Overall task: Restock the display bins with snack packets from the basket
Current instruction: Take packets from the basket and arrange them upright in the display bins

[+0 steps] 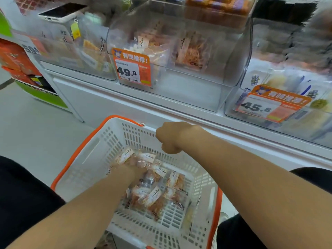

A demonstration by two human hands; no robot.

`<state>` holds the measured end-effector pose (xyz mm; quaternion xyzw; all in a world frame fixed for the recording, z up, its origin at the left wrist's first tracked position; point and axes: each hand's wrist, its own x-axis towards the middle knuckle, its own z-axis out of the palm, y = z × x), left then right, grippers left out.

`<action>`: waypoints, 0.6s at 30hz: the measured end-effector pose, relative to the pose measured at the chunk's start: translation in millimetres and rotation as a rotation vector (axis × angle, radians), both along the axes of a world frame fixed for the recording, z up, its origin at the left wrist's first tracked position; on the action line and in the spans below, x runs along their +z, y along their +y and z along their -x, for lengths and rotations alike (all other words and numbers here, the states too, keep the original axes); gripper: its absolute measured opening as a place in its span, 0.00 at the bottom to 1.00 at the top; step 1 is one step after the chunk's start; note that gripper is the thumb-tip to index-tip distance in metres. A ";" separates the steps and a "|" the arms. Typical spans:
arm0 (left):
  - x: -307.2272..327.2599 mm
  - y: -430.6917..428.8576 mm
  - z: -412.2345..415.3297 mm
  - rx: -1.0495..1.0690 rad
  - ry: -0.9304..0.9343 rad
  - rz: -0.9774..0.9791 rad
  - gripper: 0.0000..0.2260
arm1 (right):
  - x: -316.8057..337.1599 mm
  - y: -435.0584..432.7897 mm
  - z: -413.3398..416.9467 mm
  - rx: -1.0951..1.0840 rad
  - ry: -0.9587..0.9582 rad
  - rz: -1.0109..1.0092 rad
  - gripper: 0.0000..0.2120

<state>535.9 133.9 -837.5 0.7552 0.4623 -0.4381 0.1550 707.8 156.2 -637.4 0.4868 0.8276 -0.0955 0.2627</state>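
Digging my left hand [125, 170] into clear orange-and-white snack packets [152, 194] heaped in the white slotted plastic basket [86, 159]; fingers buried, grip can't tell. Right hand [168, 137] fingers curl on its far rim. Pick step; next, lift to the clear plastic bin [188, 78]. Packets lie flat, long axes jumbled, mostly diagonal.

I'm counting one shopping basket [111, 141] with two orange handles [75, 151] and roughly ten snack packets [154, 194] inside. They're overlapping, so I'm not getting an exact figure. Three clear display bins are lining the front row: left bin [71, 51], middle bin [197, 87], right bin [280, 69], each wearing one price tag [132, 68]. Two hands are showing: left hand [124, 169], right hand [170, 137].
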 end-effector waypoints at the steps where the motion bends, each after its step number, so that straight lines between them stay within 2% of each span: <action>1: -0.5 1.5 -2.5 -0.022 -0.026 -0.029 0.34 | -0.4 2.7 1.6 0.012 0.007 -0.008 0.05; 2: -1.3 4.6 -4.2 -0.022 -0.075 -0.063 0.30 | -0.6 4.6 3.4 0.017 0.014 -0.016 0.04; 4: -0.1 7.1 -7.5 0.008 -0.176 -0.129 0.22 | -2.5 7.6 5.8 0.019 0.032 -0.025 0.09; 6: 5.3 11.7 -8.7 0.122 -0.231 -0.166 0.14 | -3.2 9.4 7.1 0.025 0.023 -0.012 0.13; 8: 13.5 13.7 -9.2 0.118 -0.202 -0.274 0.09 | -2.5 10.0 6.9 0.025 0.011 -0.008 0.08; 9: 19.7 15.0 -11.1 0.116 -0.189 -0.304 0.08 | -0.6 9.5 6.0 0.031 0.014 -0.001 0.04; 13: 34.5 18.7 -20.4 0.188 -0.259 -0.417 0.11 | 0.3 7.6 1.1 0.022 0.026 0.022 0.12; 15: 38.9 19.8 -22.9 0.296 -0.403 -0.500 0.13 | 2.3 4.4 -1.5 -0.008 0.026 0.024 0.09; 18: 51.3 23.4 -20.9 0.564 -0.719 -0.543 0.09 | 6.5 0.1 -9.0 -0.087 0.022 0.025 0.04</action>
